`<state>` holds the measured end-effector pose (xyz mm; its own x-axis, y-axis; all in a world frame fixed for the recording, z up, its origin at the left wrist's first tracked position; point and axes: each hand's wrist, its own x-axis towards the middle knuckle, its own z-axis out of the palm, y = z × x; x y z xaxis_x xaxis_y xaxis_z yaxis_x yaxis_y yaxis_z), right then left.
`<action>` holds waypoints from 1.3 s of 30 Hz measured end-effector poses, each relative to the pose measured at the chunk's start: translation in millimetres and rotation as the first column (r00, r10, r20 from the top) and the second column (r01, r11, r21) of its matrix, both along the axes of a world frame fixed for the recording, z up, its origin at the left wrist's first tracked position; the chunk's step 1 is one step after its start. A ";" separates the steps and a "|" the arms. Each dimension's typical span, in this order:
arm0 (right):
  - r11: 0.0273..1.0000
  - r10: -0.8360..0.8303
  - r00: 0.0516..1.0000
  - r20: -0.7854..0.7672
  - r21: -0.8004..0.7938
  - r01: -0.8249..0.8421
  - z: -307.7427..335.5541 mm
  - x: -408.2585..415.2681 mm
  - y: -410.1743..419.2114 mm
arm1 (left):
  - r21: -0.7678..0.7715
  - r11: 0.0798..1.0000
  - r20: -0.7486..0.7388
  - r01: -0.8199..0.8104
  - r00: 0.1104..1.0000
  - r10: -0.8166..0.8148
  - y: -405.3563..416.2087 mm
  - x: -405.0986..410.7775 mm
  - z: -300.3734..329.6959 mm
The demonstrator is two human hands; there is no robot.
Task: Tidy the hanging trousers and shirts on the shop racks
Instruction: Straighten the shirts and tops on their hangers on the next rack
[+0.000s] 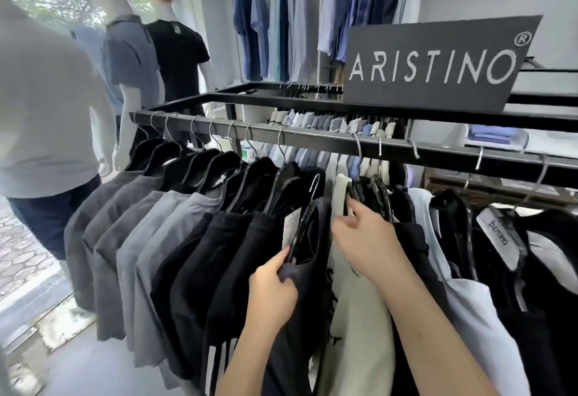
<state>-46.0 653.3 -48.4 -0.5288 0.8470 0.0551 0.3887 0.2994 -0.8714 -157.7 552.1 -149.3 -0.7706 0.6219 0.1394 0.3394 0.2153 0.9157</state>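
A black garment on a black hanger, unhooked below the rail, is gripped by the left hand. The neighbouring cream shirt is touched by the right hand, fingers relaxed.

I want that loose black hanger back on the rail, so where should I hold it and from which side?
Grip the black hanger on its sloping shoulder arm, just below the neck, coming from the near side as the left hand does. Its metal hook points up, free of the rail, so a grip there leaves the hook clear to lift over it.
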 end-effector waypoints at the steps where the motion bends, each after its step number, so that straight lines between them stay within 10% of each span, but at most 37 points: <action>1: 0.999 0.010 1.000 0.018 0.036 -0.010 -1.9 1.2 -1.7 | 0.014 1.000 0.030 -0.011 0.999 0.011 -13.0 1.9 -10.0; 13: 0.908 0.111 0.962 0.251 0.367 -0.201 -24.4 -18.0 -30.9 | -0.123 0.981 -0.124 -0.147 0.983 0.132 -170.5 31.3 25.7; 17: 0.719 0.555 0.786 0.273 0.317 -0.618 -35.4 -31.1 -77.7 | -0.171 0.951 -0.121 -0.257 0.964 0.238 -238.8 30.7 41.9; 23: 0.473 0.782 0.565 0.262 0.341 -0.813 -38.3 -53.6 -130.5 | -0.190 0.920 -0.148 -0.343 0.936 0.318 -314.1 33.1 63.5; 31: 0.331 0.909 0.373 0.188 0.222 -0.917 -58.2 -91.7 -217.0 | -0.100 0.562 -0.479 -0.821 0.535 0.696 -361.1 21.7 38.2; 35: 0.346 0.888 0.388 0.247 0.197 -0.917 -68.7 -107.9 -257.2 | 0.014 0.426 -0.334 -0.904 0.398 0.855 -356.2 35.0 14.5; 39: 0.423 0.861 0.443 0.251 0.132 -0.897 -78.8 -112.1 -296.8 | -0.049 0.569 -0.030 -0.821 0.571 0.821 -337.6 34.4 2.9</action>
